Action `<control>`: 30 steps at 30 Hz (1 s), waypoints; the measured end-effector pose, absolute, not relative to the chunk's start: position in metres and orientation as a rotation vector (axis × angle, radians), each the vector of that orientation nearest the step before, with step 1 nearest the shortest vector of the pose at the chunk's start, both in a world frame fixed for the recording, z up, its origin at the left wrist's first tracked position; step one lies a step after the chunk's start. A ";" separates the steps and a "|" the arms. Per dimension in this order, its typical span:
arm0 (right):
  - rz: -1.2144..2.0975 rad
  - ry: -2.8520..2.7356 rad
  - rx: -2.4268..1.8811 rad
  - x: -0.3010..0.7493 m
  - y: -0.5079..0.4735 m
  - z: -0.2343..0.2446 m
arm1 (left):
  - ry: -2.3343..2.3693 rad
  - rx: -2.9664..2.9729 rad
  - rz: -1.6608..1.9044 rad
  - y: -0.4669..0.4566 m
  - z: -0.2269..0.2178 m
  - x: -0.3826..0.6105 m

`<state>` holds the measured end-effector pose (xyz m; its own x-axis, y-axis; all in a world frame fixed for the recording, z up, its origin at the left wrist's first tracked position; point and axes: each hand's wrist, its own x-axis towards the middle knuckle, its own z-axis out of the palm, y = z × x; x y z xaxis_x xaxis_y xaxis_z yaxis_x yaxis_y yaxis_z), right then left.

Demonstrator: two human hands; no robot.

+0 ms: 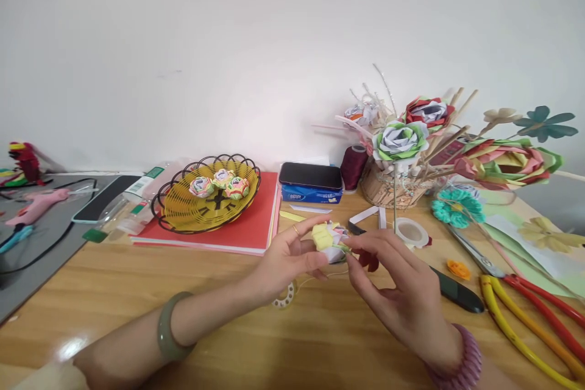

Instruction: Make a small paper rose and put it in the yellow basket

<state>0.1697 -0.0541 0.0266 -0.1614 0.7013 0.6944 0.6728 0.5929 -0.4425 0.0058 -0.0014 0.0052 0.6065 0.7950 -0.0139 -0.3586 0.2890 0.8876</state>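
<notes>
A small folded paper flower point(329, 239) in yellow, white and pink is held above the wooden table. My left hand point(295, 256) closes on its left side, the thumb along its lower edge. On its right side, my right hand point(397, 286) pinches at the flower with thumb and fingertips; whatever is between those tips is too small to make out. A thin pale thread runs below the flower toward a round holed spool point(284, 295) lying under my left wrist. Dark red petal shapes point(369, 261) show partly behind my right fingers.
A yellow basket point(178, 207) with 3 paper flowers stands on red paper point(260, 219) at the left. Behind my hands is a phone point(311, 175) on a blue box point(309, 195). To the right are tape point(411, 231), a utility knife point(457, 289), scissors point(478, 253), pliers point(516, 323) and a flower pot point(388, 189).
</notes>
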 end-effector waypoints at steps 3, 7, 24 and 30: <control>-0.091 -1.921 -1.072 0.170 -0.055 0.025 | 0.522 1.000 0.837 -0.002 0.007 0.007; 0.024 -1.872 -1.102 0.168 -0.055 0.026 | 0.517 1.018 0.880 -0.003 0.007 0.007; 0.572 -1.842 -1.219 0.173 -0.049 0.032 | 0.634 1.186 1.102 -0.001 0.001 0.008; 0.677 -1.924 -1.221 0.178 -0.042 0.036 | 0.647 1.188 1.086 0.000 0.001 0.009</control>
<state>0.1776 -0.0415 0.0360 -0.2675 0.9129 0.3083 0.5184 0.4060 -0.7526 0.0086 -0.0001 0.0009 0.3824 0.9148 0.1301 -0.3203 -0.0008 0.9473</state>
